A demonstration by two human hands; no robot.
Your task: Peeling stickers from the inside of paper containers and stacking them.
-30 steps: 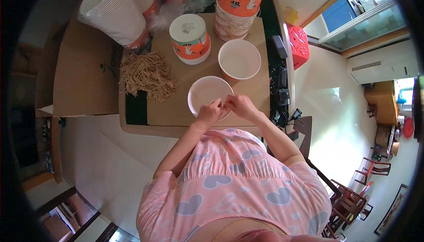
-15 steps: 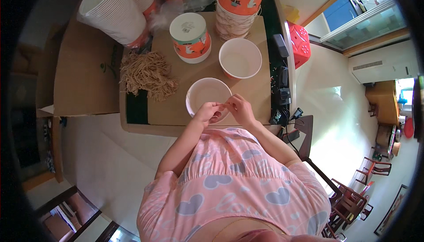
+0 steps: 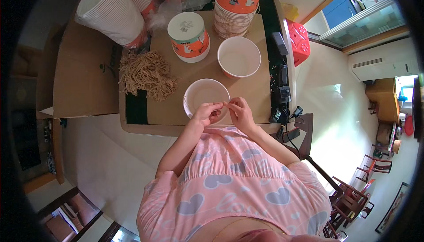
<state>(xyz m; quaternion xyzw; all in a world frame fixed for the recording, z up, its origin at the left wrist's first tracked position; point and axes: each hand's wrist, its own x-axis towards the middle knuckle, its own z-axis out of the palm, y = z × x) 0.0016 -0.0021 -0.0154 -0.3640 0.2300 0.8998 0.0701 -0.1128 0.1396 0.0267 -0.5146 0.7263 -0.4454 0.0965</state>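
Close to my body, an open white paper tub (image 3: pixel 202 92) stands on a cardboard sheet (image 3: pixel 170 114). At its near right rim, my left hand (image 3: pixel 206 113) and my right hand (image 3: pixel 241 113) meet, fingertips pinched together. Whatever lies between them is too small to make out. Beyond the right hand is a second open tub (image 3: pixel 239 57), with a bit of orange print below its rim. An upside-down tub (image 3: pixel 189 38) with an orange printed band sits farther off. To the left lies a loose bundle of tan twine (image 3: pixel 148 76).
A tub stack (image 3: pixel 236 3) with twine around its rims rises at the back. Tall nested tubs in clear plastic (image 3: pixel 110 14) stand back left, beside a large cardboard box (image 3: pixel 86 72). Black adapters and cables (image 3: pixel 282 94) line the table's right edge; a red stool (image 3: pixel 298 43) is beyond.
The hands keep pinching by the near tub's rim, with the right fingertips shifted slightly. The tubs and table appear slightly shifted left and up in the picture.
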